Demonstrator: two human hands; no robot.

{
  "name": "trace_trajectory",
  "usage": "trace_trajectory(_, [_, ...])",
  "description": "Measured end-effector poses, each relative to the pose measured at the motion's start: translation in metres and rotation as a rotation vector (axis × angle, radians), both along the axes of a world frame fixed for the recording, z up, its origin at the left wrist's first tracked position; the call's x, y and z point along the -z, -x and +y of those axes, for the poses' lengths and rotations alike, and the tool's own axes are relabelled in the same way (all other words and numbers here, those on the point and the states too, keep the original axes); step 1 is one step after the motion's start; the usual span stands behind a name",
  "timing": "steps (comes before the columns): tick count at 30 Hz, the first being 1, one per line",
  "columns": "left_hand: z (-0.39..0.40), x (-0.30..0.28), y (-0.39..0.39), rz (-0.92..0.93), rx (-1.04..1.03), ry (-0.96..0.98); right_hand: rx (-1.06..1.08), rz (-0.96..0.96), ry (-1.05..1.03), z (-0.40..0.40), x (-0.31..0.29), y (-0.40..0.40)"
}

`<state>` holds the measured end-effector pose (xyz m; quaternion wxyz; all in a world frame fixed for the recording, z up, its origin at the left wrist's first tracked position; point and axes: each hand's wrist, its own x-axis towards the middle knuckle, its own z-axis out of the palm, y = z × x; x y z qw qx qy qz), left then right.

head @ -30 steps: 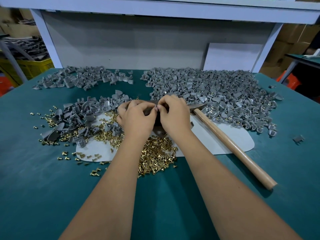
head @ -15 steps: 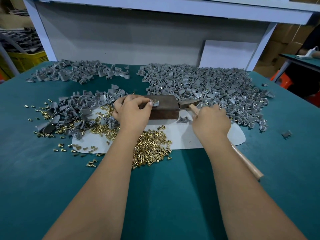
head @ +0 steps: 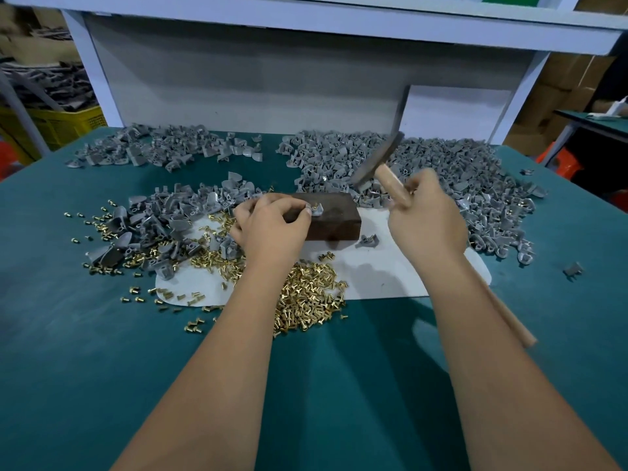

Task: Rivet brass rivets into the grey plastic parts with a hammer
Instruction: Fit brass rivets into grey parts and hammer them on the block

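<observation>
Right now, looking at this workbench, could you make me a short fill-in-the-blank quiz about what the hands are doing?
1. The right hand grips the wooden handle of a ____.
2. The left hand pinches a grey plastic part on top of a dark ____.
3. The loose rivets heaped near the left forearm are coloured ____.
4. The table is covered in a ____ mat.

Missing words: hammer; block; brass; green

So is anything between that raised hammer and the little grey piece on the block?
Nothing visible. The hammer, gripped by the right hand, is raised above and to the right of the grey piece on the dark block. The left hand pinches the piece from its left, close beside the target.
</observation>
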<state>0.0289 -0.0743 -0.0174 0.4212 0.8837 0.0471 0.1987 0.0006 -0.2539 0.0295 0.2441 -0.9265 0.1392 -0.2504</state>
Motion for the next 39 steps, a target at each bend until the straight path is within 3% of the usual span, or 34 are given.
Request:
trace_trajectory(4, [0.000, 0.001, 0.000, -0.003, -0.001, -0.013, -0.181, 0.010, 0.037, 0.012, -0.019, 0.009])
trace_trajectory(9, [0.000, 0.002, -0.001, 0.004, -0.012, -0.007, -0.174, 0.010, 0.012, 0.022, -0.028, 0.008])
trace_trajectory(13, [0.000, 0.001, 0.000, 0.014, -0.011, 0.009, -0.229, 0.179, 0.153, 0.028, -0.026, 0.008])
trace_trajectory(17, [-0.001, 0.001, 0.000, 0.005, -0.018, 0.050, -0.172, 0.021, 0.157, 0.030, -0.027, 0.007])
trace_trajectory(21, [0.000, 0.001, 0.000, 0.010, -0.016, 0.018, -0.216, 0.082, 0.344, 0.037, -0.020, 0.009])
trace_trajectory(26, [-0.002, 0.003, -0.002, 0.013, -0.035, 0.054, -0.122, -0.134, 0.425, 0.043, -0.019, 0.014])
trace_trajectory(29, [-0.001, 0.003, -0.002, 0.011, -0.034, 0.019, -0.198, -0.041, 0.523, 0.044, -0.013, 0.015])
trace_trajectory(33, [-0.002, 0.003, -0.002, 0.004, -0.041, 0.058, -0.094, -0.162, 0.441, 0.047, -0.021, 0.016])
trace_trajectory(37, [-0.001, 0.003, -0.001, 0.010, -0.032, 0.014, -0.193, -0.079, 0.561, 0.049, -0.011, 0.016])
trace_trajectory(39, [-0.001, 0.002, -0.001, 0.015, -0.034, 0.014, -0.138, -0.147, 0.537, 0.048, -0.016, 0.013])
